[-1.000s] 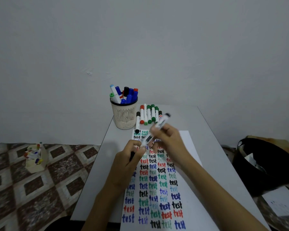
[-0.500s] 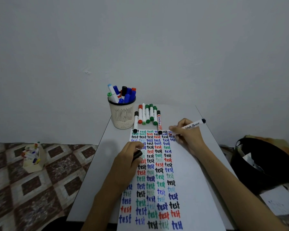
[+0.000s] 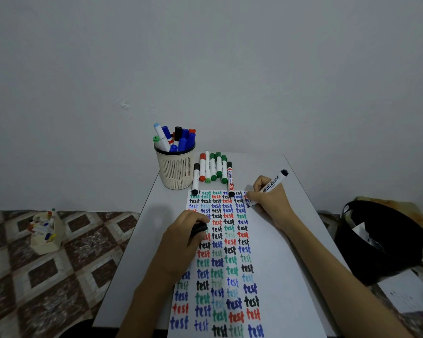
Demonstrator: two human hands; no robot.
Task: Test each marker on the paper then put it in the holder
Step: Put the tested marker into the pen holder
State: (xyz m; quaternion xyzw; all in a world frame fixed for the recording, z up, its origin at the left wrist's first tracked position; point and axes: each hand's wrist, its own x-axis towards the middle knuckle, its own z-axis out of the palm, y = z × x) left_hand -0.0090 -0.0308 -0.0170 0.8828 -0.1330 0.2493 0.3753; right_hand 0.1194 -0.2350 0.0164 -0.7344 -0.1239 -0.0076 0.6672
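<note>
1. Now, the change: a second ago both hands met over the middle of the paper (image 3: 279, 264), pulling the cap off. Since then the right hand (image 3: 270, 202) has carried the marker (image 3: 274, 182) away. Its tip now sits on the sheet, in front of and to the right of the holder (image 3: 175, 167), at the head of a fresh column.
2. Hand states: the right hand's fingers are curled round the marker's barrel in a writing grip. The left hand (image 3: 183, 240) rests on the sheet in front of the holder, fingers closed round the black cap (image 3: 198, 228).
3. Meaning: uncapping is done and the test stroke is in hand. I judge that recapping and the drop into the holder remain for this marker.
4. Counts, task things: one holder, one sheet, one marker in hand, one cap off.
5. Counts, waiting: I count seven loose markers (image 3: 213, 167) lying side by side just right of the holder, capped in black, red and green.
6. Counts, finished: the stored markers (image 3: 178, 140) show roughly eight caps. They overlap, so I cannot fix the number.
7. Counts, writing: five full columns of "test", with a sixth barely begun.
8. Surroundings: on the floor, a small box of pens (image 3: 47, 232) stands well left of the holder and a black bin (image 3: 376, 240) well to its right.
</note>
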